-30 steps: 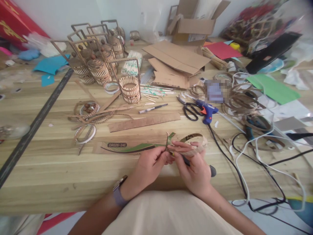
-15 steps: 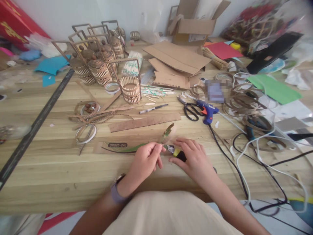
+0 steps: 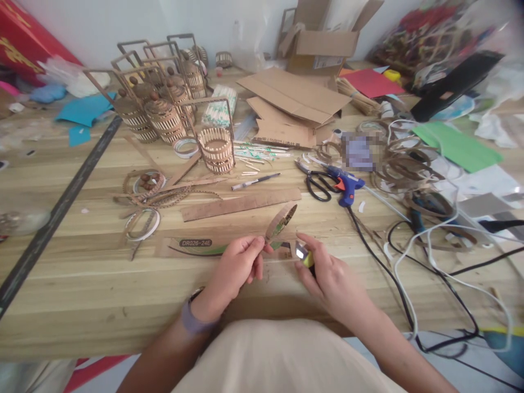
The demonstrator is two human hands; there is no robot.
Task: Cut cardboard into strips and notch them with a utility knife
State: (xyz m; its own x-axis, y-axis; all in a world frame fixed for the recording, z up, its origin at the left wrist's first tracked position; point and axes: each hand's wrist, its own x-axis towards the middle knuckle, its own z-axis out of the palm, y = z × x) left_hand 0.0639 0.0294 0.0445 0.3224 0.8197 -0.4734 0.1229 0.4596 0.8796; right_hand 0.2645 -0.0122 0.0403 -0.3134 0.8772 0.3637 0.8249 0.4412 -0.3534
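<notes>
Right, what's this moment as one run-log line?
left hand: pinches curled cardboard strip | right hand: holds utility knife | table: flat printed cardboard, blue glue gun

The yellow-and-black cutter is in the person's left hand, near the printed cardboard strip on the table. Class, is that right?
Not the left: the head view shows the cutter in the right hand, near the printed cardboard strip on the table.

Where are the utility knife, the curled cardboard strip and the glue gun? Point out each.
Utility knife [image 3: 307,260]: head view, yellow part behind the blade.
Curled cardboard strip [image 3: 278,222]: head view, side of its loop.
Glue gun [image 3: 350,184]: head view, where handle meets body.
</notes>
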